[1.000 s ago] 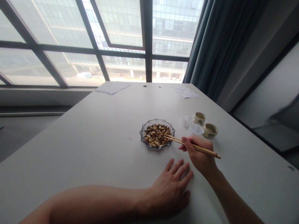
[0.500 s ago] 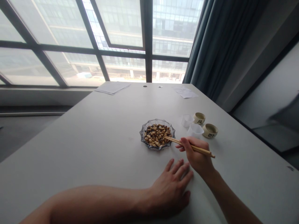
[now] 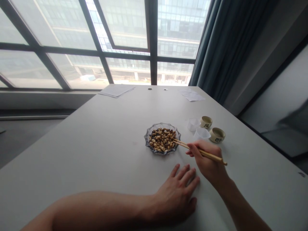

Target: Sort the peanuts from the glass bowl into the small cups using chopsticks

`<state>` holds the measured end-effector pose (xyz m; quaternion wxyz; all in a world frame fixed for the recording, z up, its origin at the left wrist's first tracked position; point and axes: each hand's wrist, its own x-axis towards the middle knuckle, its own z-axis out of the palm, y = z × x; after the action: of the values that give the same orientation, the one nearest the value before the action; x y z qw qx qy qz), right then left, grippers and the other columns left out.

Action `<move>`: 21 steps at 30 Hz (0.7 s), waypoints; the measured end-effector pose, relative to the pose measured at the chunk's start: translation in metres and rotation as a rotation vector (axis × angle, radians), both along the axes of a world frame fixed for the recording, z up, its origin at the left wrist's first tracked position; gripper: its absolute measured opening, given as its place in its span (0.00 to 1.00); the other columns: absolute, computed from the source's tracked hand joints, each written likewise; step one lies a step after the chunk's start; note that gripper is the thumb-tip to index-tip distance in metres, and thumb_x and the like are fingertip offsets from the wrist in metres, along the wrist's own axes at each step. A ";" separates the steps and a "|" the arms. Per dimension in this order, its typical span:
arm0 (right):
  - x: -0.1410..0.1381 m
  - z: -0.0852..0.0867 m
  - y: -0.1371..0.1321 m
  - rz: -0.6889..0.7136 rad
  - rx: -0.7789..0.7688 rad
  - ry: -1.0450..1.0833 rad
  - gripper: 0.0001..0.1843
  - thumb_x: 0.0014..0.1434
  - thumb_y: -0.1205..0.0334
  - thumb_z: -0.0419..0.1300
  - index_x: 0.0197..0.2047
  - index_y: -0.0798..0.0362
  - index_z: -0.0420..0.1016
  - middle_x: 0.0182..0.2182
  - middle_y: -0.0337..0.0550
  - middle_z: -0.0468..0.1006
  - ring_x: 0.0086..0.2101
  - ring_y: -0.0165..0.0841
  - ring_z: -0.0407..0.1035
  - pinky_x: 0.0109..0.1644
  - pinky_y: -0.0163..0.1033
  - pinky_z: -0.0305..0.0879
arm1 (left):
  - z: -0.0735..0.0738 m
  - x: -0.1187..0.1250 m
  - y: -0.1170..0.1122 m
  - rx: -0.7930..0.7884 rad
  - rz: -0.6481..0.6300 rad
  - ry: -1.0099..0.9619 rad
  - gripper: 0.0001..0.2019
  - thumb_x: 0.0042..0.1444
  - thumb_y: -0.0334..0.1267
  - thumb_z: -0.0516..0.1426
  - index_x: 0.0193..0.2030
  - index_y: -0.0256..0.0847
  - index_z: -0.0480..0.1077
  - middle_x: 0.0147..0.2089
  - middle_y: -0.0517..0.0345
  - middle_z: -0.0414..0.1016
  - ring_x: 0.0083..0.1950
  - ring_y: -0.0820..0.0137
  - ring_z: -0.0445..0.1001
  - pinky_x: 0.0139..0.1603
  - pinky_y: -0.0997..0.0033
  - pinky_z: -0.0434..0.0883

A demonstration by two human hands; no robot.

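Wooden chopsticks (image 3: 207,154) are gripped in my right hand (image 3: 209,158), their tips at the right side of a scalloped glass dish (image 3: 148,148). Peanuts and darker nuts or beans (image 3: 161,140) fill the dish; whether the tips pinch one is too small to tell. My left hand (image 3: 179,192) lies palm down on the white table (image 3: 101,154), fingers spread, just in front of the dish and holding nothing. Beyond my right hand stand two clear plastic cups, a nearer one (image 3: 202,133) and a farther one (image 3: 193,124).
Two cream ceramic cups with dark characters, one nearer (image 3: 217,135) and one farther (image 3: 206,122), stand beside the plastic cups. Papers lie at the far left (image 3: 116,90) and far right (image 3: 192,95) of the table. A window and a dark curtain (image 3: 223,48) are behind it.
My right hand and the chopsticks have shifted slightly right, drawing the tips from among the nuts toward the dish's right side. My left hand stays in place.
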<state>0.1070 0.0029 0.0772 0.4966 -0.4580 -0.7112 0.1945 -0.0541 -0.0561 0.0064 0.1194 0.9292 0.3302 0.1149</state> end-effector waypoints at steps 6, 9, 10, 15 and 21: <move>-0.004 -0.004 0.003 0.034 -0.072 0.031 0.16 0.69 0.50 0.63 0.34 0.51 0.81 0.27 0.43 0.83 0.27 0.36 0.80 0.32 0.38 0.76 | 0.003 0.000 0.001 -0.015 -0.008 -0.006 0.29 0.73 0.49 0.54 0.75 0.41 0.57 0.77 0.45 0.55 0.78 0.50 0.49 0.76 0.40 0.45; -0.008 -0.006 0.005 0.018 -0.076 0.022 0.17 0.70 0.48 0.62 0.35 0.50 0.81 0.27 0.43 0.84 0.26 0.36 0.80 0.33 0.39 0.76 | 0.005 0.000 0.001 -0.013 -0.006 -0.004 0.29 0.72 0.49 0.55 0.75 0.41 0.58 0.76 0.44 0.57 0.77 0.50 0.50 0.76 0.40 0.45; -0.009 -0.007 0.005 0.004 -0.070 0.017 0.18 0.70 0.48 0.62 0.34 0.50 0.81 0.26 0.43 0.84 0.26 0.36 0.80 0.33 0.39 0.76 | 0.005 0.000 0.001 -0.013 -0.005 -0.002 0.29 0.72 0.49 0.55 0.74 0.41 0.58 0.76 0.45 0.57 0.77 0.50 0.50 0.76 0.41 0.45; -0.013 -0.006 0.005 -0.024 -0.047 -0.026 0.21 0.72 0.47 0.59 0.31 0.50 0.80 0.26 0.44 0.85 0.25 0.36 0.79 0.32 0.39 0.74 | 0.009 -0.001 0.000 -0.018 -0.008 -0.017 0.27 0.72 0.49 0.56 0.72 0.41 0.60 0.74 0.46 0.60 0.77 0.52 0.51 0.77 0.43 0.45; -0.015 -0.010 0.005 -0.038 -0.060 -0.007 0.22 0.72 0.47 0.59 0.30 0.50 0.79 0.27 0.44 0.85 0.26 0.35 0.80 0.33 0.38 0.74 | 0.008 -0.002 0.000 -0.020 -0.007 -0.038 0.27 0.72 0.48 0.56 0.72 0.41 0.61 0.73 0.45 0.61 0.77 0.51 0.51 0.77 0.43 0.45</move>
<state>0.0924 0.0079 0.0676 0.4838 -0.4868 -0.6979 0.2047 -0.0559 -0.0557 0.0141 0.1356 0.9268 0.3256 0.1289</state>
